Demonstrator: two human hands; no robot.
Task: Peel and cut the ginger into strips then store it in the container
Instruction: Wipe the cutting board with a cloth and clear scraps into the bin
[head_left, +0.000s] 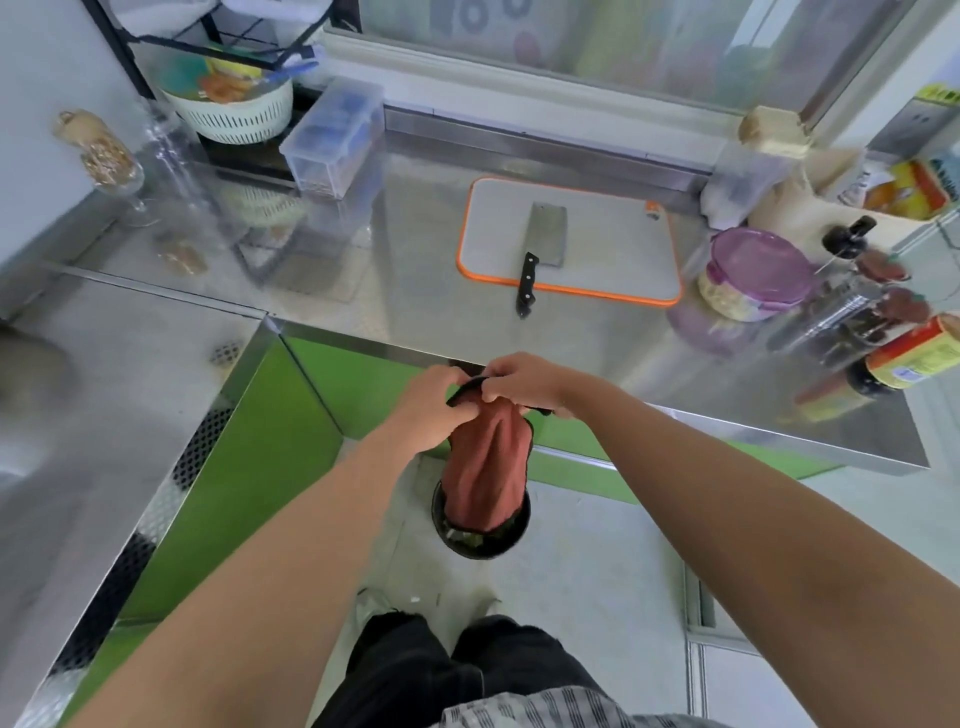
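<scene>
Step in hand: this looks like clearing up. You hold a red cloth (488, 467) with a dark edge out past the front edge of the table (415, 260), right over the black bin (483, 552) on the floor.
Left hand (434, 400): the grip is closed, with the fingers curled round the top of the cloth.
Right hand (524, 384): the grip is closed too, pinching the dark edge just beside your left hand.
Ginger: no whole root shows. The pale pieces (727, 299) in the container (753, 270) are probably your strips, though that is too blurred to confirm.
Container: it stands near the right edge of the table, just right of the cutting board (613, 249), and its purple lid is on.
Knife (545, 234): it lies on the board with its handle pointing at you and sticking out over the board's front edge.
How far along: judging by the bare board and the closed container, the cutting and storing look done.
Doing it well: keep the cloth hanging straight above the bin, so that anything falling from it lands inside and not on the floor. Hold the top edge firmly with both hands and use short shakes, not wide swings.
Watch out: your hands are close to the table's front edge, and the knife handle points toward it. Lift the cloth clear of the handle if you bring it back over the table.
</scene>
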